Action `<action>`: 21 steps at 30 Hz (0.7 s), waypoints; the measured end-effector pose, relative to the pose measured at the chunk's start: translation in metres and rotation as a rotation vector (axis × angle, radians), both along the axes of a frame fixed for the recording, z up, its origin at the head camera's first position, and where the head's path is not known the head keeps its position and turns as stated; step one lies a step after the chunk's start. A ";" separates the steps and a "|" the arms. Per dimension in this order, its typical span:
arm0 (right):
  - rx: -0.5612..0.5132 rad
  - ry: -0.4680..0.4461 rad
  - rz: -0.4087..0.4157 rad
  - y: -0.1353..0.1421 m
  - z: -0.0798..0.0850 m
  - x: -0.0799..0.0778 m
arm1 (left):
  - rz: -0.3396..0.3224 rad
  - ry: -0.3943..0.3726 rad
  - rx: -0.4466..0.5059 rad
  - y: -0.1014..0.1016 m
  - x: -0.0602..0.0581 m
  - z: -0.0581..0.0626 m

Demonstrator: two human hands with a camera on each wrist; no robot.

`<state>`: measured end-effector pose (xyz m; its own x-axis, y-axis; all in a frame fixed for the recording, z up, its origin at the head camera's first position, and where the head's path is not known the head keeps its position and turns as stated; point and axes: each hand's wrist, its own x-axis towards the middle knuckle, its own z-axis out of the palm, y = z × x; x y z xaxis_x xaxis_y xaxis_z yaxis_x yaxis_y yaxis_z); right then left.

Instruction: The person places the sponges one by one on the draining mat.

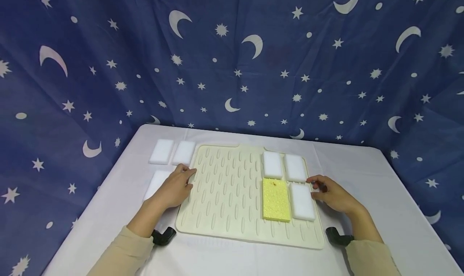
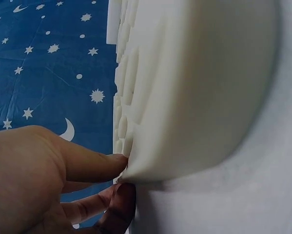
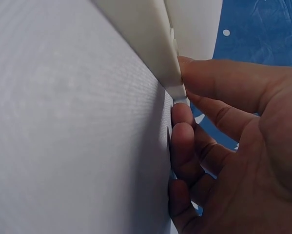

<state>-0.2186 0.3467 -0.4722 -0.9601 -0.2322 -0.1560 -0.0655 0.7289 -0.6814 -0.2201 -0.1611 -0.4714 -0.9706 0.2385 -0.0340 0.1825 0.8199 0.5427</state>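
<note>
A cream ridged mat (image 1: 224,195) lies on the table. My left hand (image 1: 175,189) pinches its left edge, thumb on top and fingertips low at the side, as the left wrist view shows. At the opposite edge, my right hand (image 1: 335,195) holds the rim between the thumb and curled fingers; in the right wrist view the fingertips (image 3: 183,139) are down by the tabletop. On the mat's right part sit a yellow sponge (image 1: 276,201) and three white sponge blocks: one behind it (image 1: 272,164), one at back right (image 1: 295,168), one front right (image 1: 302,201).
Left of the mat, two white blocks (image 1: 161,151) (image 1: 184,153) lie side by side on the white tablecloth (image 1: 224,260). A third block (image 1: 156,181) is partly hidden by my left hand. Behind the table hangs a blue curtain (image 1: 217,74) with moons and stars.
</note>
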 end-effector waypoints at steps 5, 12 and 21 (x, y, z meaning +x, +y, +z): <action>0.001 0.001 0.006 -0.002 0.000 -0.003 | -0.004 -0.019 0.000 -0.003 0.001 0.004; -0.026 -0.008 -0.004 -0.005 -0.001 -0.006 | -0.002 -0.067 0.016 -0.008 0.003 0.016; -0.020 -0.004 -0.014 -0.001 -0.001 -0.001 | -0.066 -0.025 -0.001 -0.011 0.006 0.023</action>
